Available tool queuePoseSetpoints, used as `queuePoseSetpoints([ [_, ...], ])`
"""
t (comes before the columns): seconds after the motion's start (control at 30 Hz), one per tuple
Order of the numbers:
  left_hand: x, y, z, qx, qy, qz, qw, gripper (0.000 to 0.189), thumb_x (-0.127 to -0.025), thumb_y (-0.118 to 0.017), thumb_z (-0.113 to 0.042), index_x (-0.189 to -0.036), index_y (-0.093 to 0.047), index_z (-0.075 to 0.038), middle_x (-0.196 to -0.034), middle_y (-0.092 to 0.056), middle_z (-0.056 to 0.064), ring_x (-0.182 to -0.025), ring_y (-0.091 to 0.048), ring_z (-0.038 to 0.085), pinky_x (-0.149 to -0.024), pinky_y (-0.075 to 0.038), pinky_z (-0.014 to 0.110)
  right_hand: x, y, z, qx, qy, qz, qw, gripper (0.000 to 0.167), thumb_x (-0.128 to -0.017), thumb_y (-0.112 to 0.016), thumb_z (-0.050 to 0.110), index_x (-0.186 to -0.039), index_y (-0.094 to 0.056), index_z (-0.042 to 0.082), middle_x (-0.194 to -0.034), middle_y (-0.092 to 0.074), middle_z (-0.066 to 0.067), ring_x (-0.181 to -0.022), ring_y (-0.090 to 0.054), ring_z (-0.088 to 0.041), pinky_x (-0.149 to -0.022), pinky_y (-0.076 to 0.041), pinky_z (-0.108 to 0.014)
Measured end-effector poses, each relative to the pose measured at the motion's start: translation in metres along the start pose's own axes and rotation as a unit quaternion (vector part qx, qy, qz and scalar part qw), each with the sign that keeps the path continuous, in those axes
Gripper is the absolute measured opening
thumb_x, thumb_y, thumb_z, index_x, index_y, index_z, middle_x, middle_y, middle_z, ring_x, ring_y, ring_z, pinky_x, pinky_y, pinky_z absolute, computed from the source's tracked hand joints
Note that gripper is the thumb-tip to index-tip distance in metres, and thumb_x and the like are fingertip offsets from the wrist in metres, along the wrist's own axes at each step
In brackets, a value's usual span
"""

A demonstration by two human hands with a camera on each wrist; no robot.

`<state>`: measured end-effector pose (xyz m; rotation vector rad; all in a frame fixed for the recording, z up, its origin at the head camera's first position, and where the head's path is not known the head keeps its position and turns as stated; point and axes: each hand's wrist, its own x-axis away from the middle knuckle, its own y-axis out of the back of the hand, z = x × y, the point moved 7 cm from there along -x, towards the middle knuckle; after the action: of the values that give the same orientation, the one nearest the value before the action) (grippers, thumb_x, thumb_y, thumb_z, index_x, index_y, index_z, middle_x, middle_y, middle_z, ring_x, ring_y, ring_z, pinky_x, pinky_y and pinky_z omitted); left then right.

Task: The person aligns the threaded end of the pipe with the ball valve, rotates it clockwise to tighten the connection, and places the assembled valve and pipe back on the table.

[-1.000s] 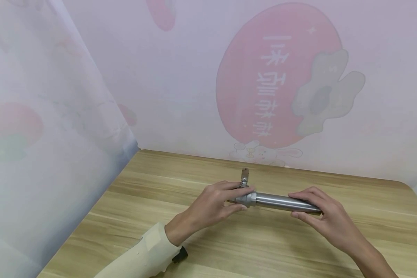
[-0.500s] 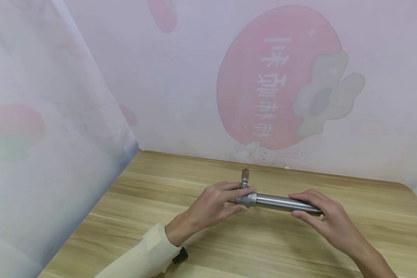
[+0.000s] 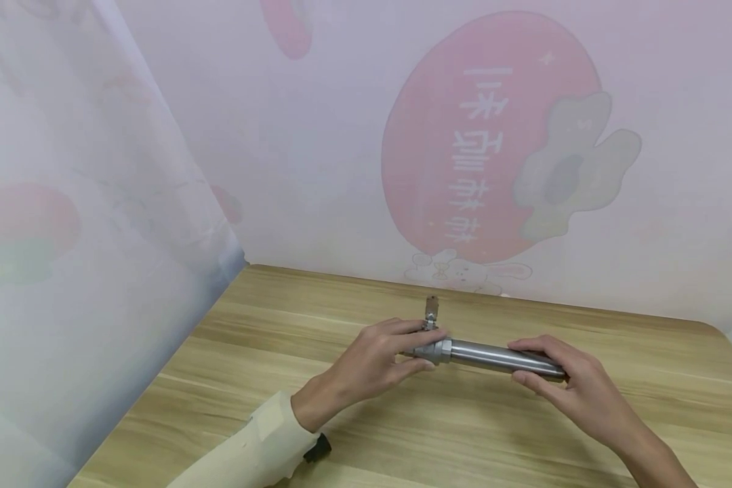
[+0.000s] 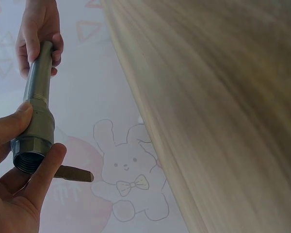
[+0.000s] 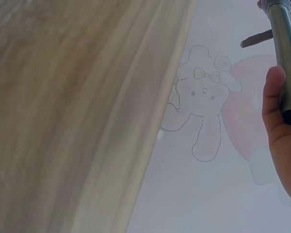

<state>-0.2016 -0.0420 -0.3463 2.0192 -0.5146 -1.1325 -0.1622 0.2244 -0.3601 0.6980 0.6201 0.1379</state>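
Note:
Between the two hands, a metal ball valve (image 3: 430, 351) and a smooth steel pipe (image 3: 484, 354) are joined end to end and lie level above the table. My left hand (image 3: 378, 352) grips the valve body, thumb on the near side and fingers over the top. A flat brown lever (image 3: 431, 308) sticks out from the valve on the far side. In the left wrist view, the valve's open threaded end (image 4: 28, 162) faces the camera. My right hand (image 3: 576, 373) holds the pipe's far right end between thumb and fingers. Part of the valve is hidden under the left fingers.
The wood-grain table (image 3: 268, 305) spreads beneath both hands. Pale printed curtains (image 3: 311, 169) hang behind and to the left, close along the table edge. A small black object (image 3: 317, 449) shows at the left sleeve cuff (image 3: 280, 434).

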Motion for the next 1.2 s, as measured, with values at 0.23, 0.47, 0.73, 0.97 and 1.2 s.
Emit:
queuePoseSetpoints([
  [0.23,0.0008,-0.0002,-0.0003,0.0,0.001,0.002,1.0,0.053,-0.092,-0.09,-0.021,-0.142,-0.075,-0.017,-0.138,-0.076,0.013,-0.122,-0.076,0.027,-0.098,-0.066,0.036,-0.001,-0.0002,0.0007,0.009,0.002,-0.001,1.0,0.057,-0.083,-0.093,0.001,-0.131,-0.073,0.024,-0.12,-0.074,0.009,-0.093,-0.068,-0.003,-0.076,-0.054,-0.014],
  [0.47,0.0004,0.0006,-0.0003,0.001,0.004,0.0,1.0,0.053,-0.092,-0.089,-0.02,-0.143,-0.074,-0.017,-0.138,-0.076,0.014,-0.122,-0.077,0.027,-0.099,-0.065,0.035,-0.0017,0.0012,0.0024,0.002,0.028,-0.013,0.9995,0.063,-0.078,-0.093,-0.007,-0.131,-0.074,0.02,-0.131,-0.066,0.006,-0.107,-0.064,0.001,-0.084,-0.053,-0.01],
  [0.73,0.0,0.0021,0.0003,-0.001,0.002,-0.006,1.0,0.053,-0.092,-0.089,-0.022,-0.143,-0.074,-0.02,-0.138,-0.076,0.013,-0.123,-0.076,0.026,-0.101,-0.065,0.035,-0.0017,0.0037,-0.0047,-0.066,-0.008,0.01,0.9977,0.055,-0.084,-0.088,-0.01,-0.132,-0.072,0.013,-0.127,-0.07,0.008,-0.101,-0.068,-0.004,-0.073,-0.06,-0.019],
  [0.97,-0.0001,0.003,0.0003,0.002,0.0,-0.009,1.0,0.052,-0.093,-0.089,-0.022,-0.143,-0.074,-0.02,-0.137,-0.076,0.013,-0.121,-0.077,0.025,-0.098,-0.066,0.033,-0.0021,0.0049,-0.0062,-0.07,-0.008,0.008,0.9975,0.055,-0.084,-0.086,-0.012,-0.131,-0.074,0.013,-0.123,-0.071,0.009,-0.098,-0.066,-0.004,-0.069,-0.058,-0.02],
  [1.2,-0.0003,0.0038,-0.0003,0.001,-0.004,-0.013,0.9999,0.052,-0.092,-0.089,-0.022,-0.142,-0.075,-0.019,-0.135,-0.077,0.013,-0.119,-0.078,0.024,-0.097,-0.066,0.032,-0.0012,0.0061,-0.0062,-0.075,-0.013,0.004,0.9971,0.053,-0.087,-0.084,-0.012,-0.133,-0.075,0.012,-0.121,-0.072,0.008,-0.095,-0.065,-0.005,-0.067,-0.056,-0.022],
])
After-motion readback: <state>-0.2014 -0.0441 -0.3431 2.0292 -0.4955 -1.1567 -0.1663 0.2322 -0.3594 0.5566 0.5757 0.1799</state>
